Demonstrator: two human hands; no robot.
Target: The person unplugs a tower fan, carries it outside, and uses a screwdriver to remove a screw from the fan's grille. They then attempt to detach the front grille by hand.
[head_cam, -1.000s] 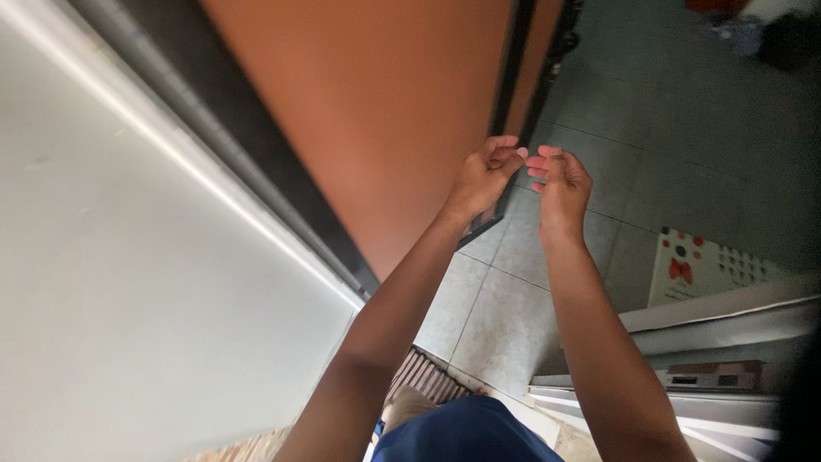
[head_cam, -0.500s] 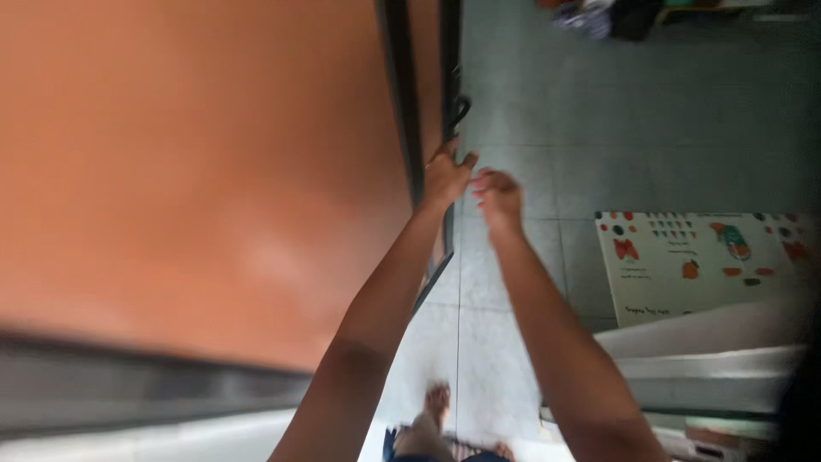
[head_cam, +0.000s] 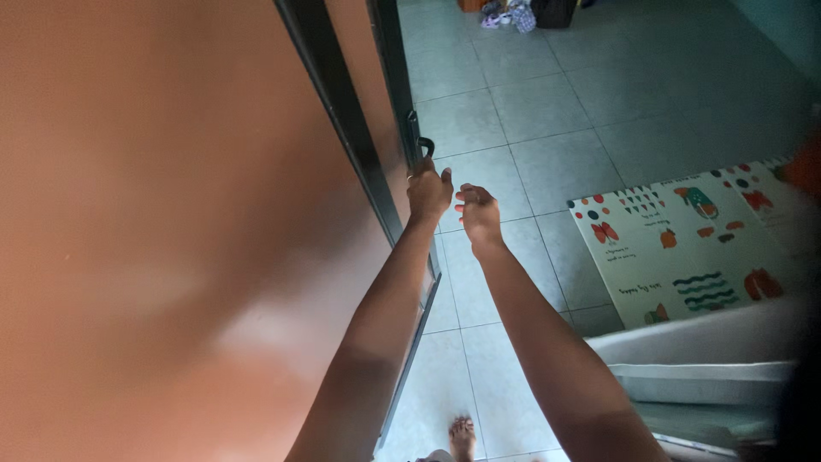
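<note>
A broad orange door panel (head_cam: pixel 154 214) fills your nine o'clock side, edged by a dark metal frame (head_cam: pixel 342 128). Your left hand (head_cam: pixel 428 190) rests against that frame just below the small black handle (head_cam: pixel 416 144), fingers curled loosely, likely to steady or slide the panel. At its three o'clock, your right hand (head_cam: pixel 477 214) hovers apart, fingers half-curled on nothing. Further right, a patterned play mat (head_cam: pixel 684 248) lies flat on the grey tiled floor (head_cam: pixel 530 103).
</note>
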